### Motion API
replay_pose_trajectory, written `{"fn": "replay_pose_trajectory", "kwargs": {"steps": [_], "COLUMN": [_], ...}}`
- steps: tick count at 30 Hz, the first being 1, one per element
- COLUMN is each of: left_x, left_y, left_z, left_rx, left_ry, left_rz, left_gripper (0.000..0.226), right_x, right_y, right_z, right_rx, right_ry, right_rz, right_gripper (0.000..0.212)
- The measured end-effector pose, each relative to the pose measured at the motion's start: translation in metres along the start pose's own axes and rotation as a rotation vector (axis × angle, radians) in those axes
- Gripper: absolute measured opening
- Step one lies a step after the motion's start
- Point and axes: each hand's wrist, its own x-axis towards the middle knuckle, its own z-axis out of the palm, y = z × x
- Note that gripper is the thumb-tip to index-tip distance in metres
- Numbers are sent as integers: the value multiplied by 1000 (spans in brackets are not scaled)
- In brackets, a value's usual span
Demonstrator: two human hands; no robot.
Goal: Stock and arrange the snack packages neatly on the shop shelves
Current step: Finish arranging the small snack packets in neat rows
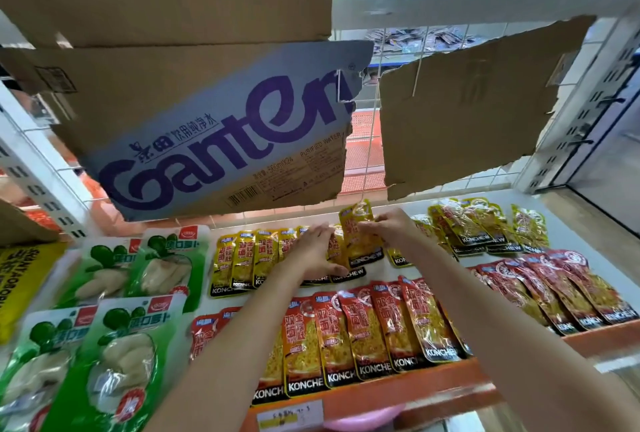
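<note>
Yellow foil at the centre: a yellow KONCHEW packet (360, 236) held upright at the back row of the white shelf (568, 220), pinched by the curled fingers of the right hand (389, 227), lower edge overlapping the packets beneath; left hand (313, 251) laid flat with fingers mostly straight, pressing on the right end of the yellow row (249, 258), thumb along its lower edge, nothing gripped.

Further right on the same shelf, a second yellow group (485, 227), leaning and overlapping unevenly; in front, a red row (367, 331) lined along the orange shelf edge (433, 393), and another red group (554, 293) fanned to the right; partly under the left forearm, more red packets at the left end of that row.

On the left, green-and-white radish packs (114, 300) in two rows, touching the yellow and red rows; beyond them a yellow bag (20, 279), only partly in view.

Overhead, close to the camera, a torn Ganten water carton (214, 126) hung against the white wire grid (367, 140), with a plain cardboard sheet (467, 106) beside it; both covering much of the grid behind the shelf; a handwritten price label (289, 414) on the shelf edge, illegible.
</note>
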Motion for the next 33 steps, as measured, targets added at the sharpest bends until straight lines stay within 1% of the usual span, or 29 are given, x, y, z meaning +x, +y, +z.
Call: {"fn": "replay_pose_trajectory", "kwargs": {"steps": [1,2,4,5,8,11,14,16,18,19,21,24,28,31,32,33], "left_x": [0,1,2,1,3,2,4,7,12,14,17,18,18,18,18,17], "left_y": [0,-1,-1,-1,1,3,10,19,30,36,45,48,48,50,51,51], "left_z": [1,2,3,2,1,-6,-16,-20,-20,-17,-7,2,3,3,3,3], "left_rx": [-2,-7,-15,-17,-19,-24,-48,-77,-58,-42,-15,5,-16,-33,-40,-48], "left_ry": [8,15,16,12,-12,-60,-98,-33,58,74,55,16,19,20,17,16], "left_rz": [-7,-13,-24,-30,-45,-59,-75,-87,-67,-49,-35,-74,-101,-122,-125,-126], "left_gripper": [93,93,93,94,94,95,89,81,78,79,82,85,86,86,86,86], "right_x": [1,2,5,5,7,8,13,16,18,18,19,18,19,21,22,23], "right_y": [2,5,10,11,11,10,16,22,30,33,38,38,33,30,29,28], "right_z": [6,12,19,19,18,14,-6,-27,-42,-45,-46,-42,-35,-26,-23,-21], "right_rx": [-63,-196,-462,-538,-652,-676,-627,-615,-656,-707,-798,-876,-870,-921,-919,-866], "right_ry": [-1,4,33,47,87,79,86,103,70,40,-1,-9,-29,-59,-63,-58], "right_rz": [11,15,9,-5,-59,-146,-177,-121,-75,-69,-69,-82,-49,-57,-63,-43], "right_gripper": [28,27,31,33,36,39,32,32,33,34,41,51,57,64,64,65]}}
